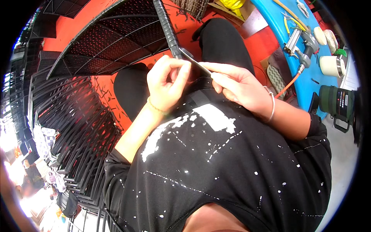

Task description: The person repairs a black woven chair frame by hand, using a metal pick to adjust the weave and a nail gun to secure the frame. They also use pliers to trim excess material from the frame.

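"Tabletop (276, 21) first: what reaches you at your end?"

"I have it down the right of my view, blue, with a curved edge. On it I see a grey power tool (307, 54) fed by an orange hose (290, 83), yellow-handled pliers (286, 26) near it, and a white jar (329, 65) farther right. Below the jar is a dark green container (332, 100); I can't tell what it rests on."

"And the room?"

"Red floor (73, 27), strewn with small black scraps (121, 115). Black frames (73, 127) crowd close together along the left. A yellow bag (234, 4) shows at the top, beyond the right leg (224, 42)."

"Where's the work?"

"Over the lap. A black woven panel (116, 42) fills the upper left, and a wrapped black bar (166, 29) comes down beside it. From the bar's lower end a flat dark strip (196, 63) slants across to the right grip (241, 85)."

"State of each grip?"

"Right: thumb and forefinger clamped on the strip. The left grip (165, 83) has its fingers curled by the bar's lower end; whether they're pinching anything, I can't tell from here."
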Demonstrator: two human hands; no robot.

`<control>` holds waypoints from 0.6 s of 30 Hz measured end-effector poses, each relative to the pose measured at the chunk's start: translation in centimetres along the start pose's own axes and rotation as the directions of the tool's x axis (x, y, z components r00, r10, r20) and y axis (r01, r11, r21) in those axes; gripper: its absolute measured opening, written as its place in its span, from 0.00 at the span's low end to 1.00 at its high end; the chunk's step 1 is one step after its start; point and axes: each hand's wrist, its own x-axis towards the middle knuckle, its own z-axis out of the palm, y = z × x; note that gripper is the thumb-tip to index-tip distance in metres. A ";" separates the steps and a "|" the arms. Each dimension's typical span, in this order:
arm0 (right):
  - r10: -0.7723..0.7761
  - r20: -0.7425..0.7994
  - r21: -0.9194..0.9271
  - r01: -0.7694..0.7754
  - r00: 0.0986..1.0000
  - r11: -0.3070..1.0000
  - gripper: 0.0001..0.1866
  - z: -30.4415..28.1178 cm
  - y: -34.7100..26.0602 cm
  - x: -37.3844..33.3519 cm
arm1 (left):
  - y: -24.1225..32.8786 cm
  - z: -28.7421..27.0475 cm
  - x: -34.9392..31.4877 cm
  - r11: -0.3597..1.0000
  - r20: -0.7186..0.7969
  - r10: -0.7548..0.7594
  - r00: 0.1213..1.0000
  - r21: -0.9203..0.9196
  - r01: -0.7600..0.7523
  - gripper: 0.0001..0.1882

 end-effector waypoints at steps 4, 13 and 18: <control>-0.188 -0.073 -0.142 0.177 0.979 0.974 0.19 1.0 1.4 1.0 | -0.5 -0.4 0.4 0.994 -0.024 -0.072 0.997 -0.082 0.070 0.03; -0.245 -0.036 -0.094 0.241 0.969 0.966 0.21 1.2 0.5 2.3 | -0.7 -0.1 1.8 0.886 -0.223 -0.365 0.904 -0.382 0.263 0.06; -0.190 0.200 -0.034 0.201 0.961 0.979 0.32 0.2 0.5 0.9 | 0.6 -0.1 2.3 0.872 -0.028 -0.463 0.886 -0.192 0.450 0.10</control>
